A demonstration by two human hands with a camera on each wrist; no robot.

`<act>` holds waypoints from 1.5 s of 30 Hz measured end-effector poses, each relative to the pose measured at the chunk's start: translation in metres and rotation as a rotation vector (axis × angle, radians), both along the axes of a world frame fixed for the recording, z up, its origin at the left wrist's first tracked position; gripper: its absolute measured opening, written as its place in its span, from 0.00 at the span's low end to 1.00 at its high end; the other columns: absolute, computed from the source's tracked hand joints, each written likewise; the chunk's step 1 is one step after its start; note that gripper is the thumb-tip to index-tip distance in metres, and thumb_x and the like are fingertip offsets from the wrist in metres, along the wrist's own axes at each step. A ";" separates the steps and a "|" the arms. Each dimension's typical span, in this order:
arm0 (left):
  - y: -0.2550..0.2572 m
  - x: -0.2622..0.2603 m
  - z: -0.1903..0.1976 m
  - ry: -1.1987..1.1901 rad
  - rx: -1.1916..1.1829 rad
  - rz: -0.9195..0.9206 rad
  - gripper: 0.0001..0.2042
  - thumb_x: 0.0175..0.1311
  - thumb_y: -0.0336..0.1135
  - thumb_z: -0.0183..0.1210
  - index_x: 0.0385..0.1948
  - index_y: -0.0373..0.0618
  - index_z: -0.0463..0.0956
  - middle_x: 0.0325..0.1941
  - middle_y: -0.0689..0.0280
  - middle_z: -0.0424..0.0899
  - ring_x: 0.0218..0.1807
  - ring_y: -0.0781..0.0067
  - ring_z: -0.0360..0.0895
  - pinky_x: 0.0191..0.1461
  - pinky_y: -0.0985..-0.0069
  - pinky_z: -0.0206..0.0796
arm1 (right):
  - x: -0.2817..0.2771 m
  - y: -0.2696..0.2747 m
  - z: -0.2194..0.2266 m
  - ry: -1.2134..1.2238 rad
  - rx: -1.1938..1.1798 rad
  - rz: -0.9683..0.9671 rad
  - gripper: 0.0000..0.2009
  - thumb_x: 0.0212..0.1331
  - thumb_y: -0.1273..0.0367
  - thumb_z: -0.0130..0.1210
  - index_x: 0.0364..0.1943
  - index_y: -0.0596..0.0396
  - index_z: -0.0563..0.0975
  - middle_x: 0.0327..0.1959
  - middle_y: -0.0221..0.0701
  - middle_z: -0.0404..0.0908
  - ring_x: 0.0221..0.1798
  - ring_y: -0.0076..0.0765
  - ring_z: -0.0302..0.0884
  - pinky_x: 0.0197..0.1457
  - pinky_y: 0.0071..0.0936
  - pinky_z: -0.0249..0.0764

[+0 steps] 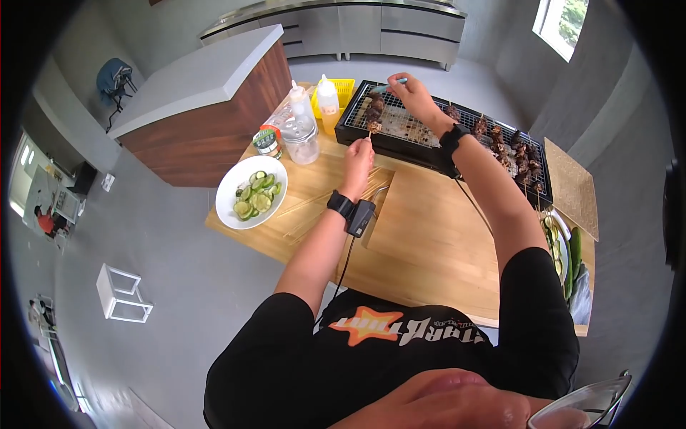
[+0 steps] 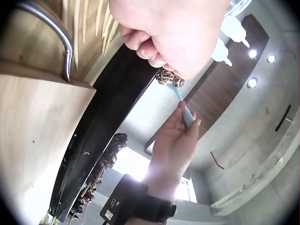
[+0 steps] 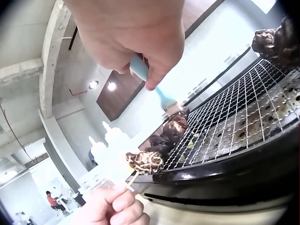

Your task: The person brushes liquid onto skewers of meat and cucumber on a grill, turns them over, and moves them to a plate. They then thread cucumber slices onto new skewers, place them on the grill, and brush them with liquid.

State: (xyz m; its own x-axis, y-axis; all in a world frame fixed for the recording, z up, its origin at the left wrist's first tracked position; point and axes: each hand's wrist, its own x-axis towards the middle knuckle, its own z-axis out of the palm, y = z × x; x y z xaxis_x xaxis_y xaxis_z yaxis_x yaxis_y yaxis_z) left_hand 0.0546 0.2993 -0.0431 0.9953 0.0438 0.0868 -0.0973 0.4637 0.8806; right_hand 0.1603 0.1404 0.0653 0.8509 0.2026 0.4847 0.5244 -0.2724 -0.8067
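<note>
My left hand [image 1: 358,166] pinches the bare wooden end of a mushroom skewer [image 1: 374,113] at the near edge of the black grill [image 3: 225,176]. Dark, browned mushroom caps [image 3: 145,161] are threaded along it over the wire mesh [image 3: 234,122]. From above, my right hand [image 1: 419,102] grips a light blue basting brush [image 3: 164,96] by its handle. The pale bristles touch the far end of the skewer in the right wrist view. In the left wrist view the brush [image 2: 187,112] shows behind the nearest mushroom, and my left hand [image 2: 168,33] hides most of the skewer.
Several other dark skewers [image 1: 525,159] lie on the grill's right side. Squeeze bottles [image 1: 328,100], a glass jar [image 1: 301,143] and a yellow basket [image 1: 344,89] stand left of the grill. A white bowl of sliced green vegetables [image 1: 227,189] and a cutting board [image 1: 436,225] are nearer me.
</note>
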 end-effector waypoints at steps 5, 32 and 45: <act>0.002 0.002 0.001 -0.011 -0.036 0.005 0.12 0.69 0.37 0.50 0.22 0.51 0.65 0.16 0.78 0.63 0.16 0.90 0.55 0.18 0.87 0.45 | -0.039 0.011 0.009 0.006 -0.041 0.076 0.15 0.67 0.61 0.48 0.46 0.60 0.73 0.30 0.36 0.82 0.31 0.27 0.76 0.36 0.23 0.71; 0.000 0.008 -0.003 -0.348 0.333 0.282 0.11 0.66 0.31 0.53 0.22 0.42 0.65 0.20 0.78 0.58 0.25 0.88 0.53 0.26 0.82 0.50 | -0.071 -0.015 0.006 -0.015 -0.119 0.077 0.15 0.69 0.63 0.48 0.49 0.62 0.73 0.37 0.40 0.83 0.40 0.30 0.81 0.46 0.25 0.74; 0.003 0.017 0.008 -0.341 0.371 0.400 0.12 0.67 0.32 0.52 0.22 0.41 0.67 0.20 0.76 0.61 0.25 0.87 0.57 0.28 0.81 0.52 | -0.229 -0.093 0.073 -0.135 0.541 -0.099 0.16 0.72 0.64 0.42 0.49 0.65 0.73 0.48 0.39 0.79 0.48 0.33 0.80 0.52 0.24 0.74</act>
State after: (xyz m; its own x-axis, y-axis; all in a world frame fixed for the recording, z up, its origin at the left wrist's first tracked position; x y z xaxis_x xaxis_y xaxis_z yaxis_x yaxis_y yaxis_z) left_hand 0.0715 0.3024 -0.0354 0.8220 0.3124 0.4761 -0.5025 0.0045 0.8646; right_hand -0.0691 0.0476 0.1381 0.7766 -0.1826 0.6030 0.6254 0.1082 -0.7727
